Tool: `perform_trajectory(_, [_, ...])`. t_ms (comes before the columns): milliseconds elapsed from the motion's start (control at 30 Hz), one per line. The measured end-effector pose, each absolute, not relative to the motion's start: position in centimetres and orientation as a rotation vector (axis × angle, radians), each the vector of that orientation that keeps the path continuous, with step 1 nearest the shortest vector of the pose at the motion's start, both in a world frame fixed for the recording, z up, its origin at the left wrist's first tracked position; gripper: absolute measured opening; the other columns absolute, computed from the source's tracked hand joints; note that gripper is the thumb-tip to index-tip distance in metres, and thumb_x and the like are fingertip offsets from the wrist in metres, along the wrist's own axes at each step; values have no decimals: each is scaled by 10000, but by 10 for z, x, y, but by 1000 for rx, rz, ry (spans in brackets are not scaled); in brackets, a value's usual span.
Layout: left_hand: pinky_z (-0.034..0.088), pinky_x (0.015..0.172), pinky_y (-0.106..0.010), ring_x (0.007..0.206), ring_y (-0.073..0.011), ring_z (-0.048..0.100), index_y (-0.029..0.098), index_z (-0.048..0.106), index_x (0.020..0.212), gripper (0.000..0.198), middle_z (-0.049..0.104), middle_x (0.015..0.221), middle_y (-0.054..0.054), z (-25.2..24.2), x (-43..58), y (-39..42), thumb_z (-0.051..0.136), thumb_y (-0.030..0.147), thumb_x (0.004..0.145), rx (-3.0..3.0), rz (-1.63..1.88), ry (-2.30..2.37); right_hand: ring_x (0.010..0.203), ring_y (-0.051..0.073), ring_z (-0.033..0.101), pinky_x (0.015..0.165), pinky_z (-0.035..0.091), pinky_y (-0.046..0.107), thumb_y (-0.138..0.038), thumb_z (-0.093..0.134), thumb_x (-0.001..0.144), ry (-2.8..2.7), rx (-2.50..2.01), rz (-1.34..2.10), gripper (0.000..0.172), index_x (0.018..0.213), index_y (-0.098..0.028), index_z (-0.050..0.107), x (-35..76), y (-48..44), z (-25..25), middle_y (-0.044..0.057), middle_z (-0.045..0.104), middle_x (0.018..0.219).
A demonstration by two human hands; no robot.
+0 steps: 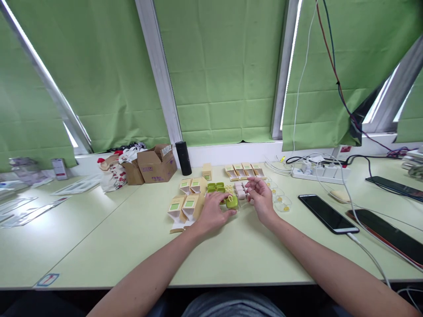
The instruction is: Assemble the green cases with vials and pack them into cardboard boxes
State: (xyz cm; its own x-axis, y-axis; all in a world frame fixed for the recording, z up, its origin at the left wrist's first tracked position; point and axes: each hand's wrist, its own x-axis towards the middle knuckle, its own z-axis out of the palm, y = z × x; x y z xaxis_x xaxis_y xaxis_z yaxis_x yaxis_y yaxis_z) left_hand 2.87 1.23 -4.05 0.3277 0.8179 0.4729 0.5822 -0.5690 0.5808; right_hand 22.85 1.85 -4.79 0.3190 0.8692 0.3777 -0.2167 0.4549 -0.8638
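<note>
My left hand (214, 212) is closed around the side of a small green case (232, 202), which has a cream loop on its top. To the right of it, my right hand (260, 198) is raised with its fingers loosely curled and apart, and nothing shows in it. Behind the hands sit more green cases (215, 186), small cream pieces (228, 188) and pale pink pieces (240, 190). Clear round pieces with yellow centres (283, 203) lie right of my right hand. Beside my left hand are several opened tan boxes (176, 204) with green labels.
Further back stand more tan boxes (244, 171), a black cylinder (183, 158), a cardboard box (157, 164) and a patterned bag (113, 174). At the right lie a phone (327, 213) on a cable, dark flat devices (390, 231) and a power strip (320, 173).
</note>
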Motion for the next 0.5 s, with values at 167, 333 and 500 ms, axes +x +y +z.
perform_trajectory(167, [453,1064,-539,1109,-352,655,216,782,1215,511,772,1136,-111,-46,29,14,916,410,761,2438,926,1271,708,166,542,500,440,264,-307,724,722,-988,-812,822,383,1094,-232,674,230,22,-51,18,644,909])
perform_trajectory(333, [451,1027,-532,1093,-359,655,216,790,1181,469,786,1124,-119,-49,28,16,904,416,772,2494,878,1258,692,167,541,510,443,273,-304,720,726,-1000,-816,825,371,1089,-239,679,230,23,-52,17,652,903])
perform_trajectory(500, [445,1021,-523,1051,-352,660,225,795,1101,392,795,1058,-107,-49,29,16,895,408,769,2521,897,1226,709,171,551,512,448,265,-300,720,721,-1011,-814,827,374,1088,-237,681,230,22,-52,16,659,891])
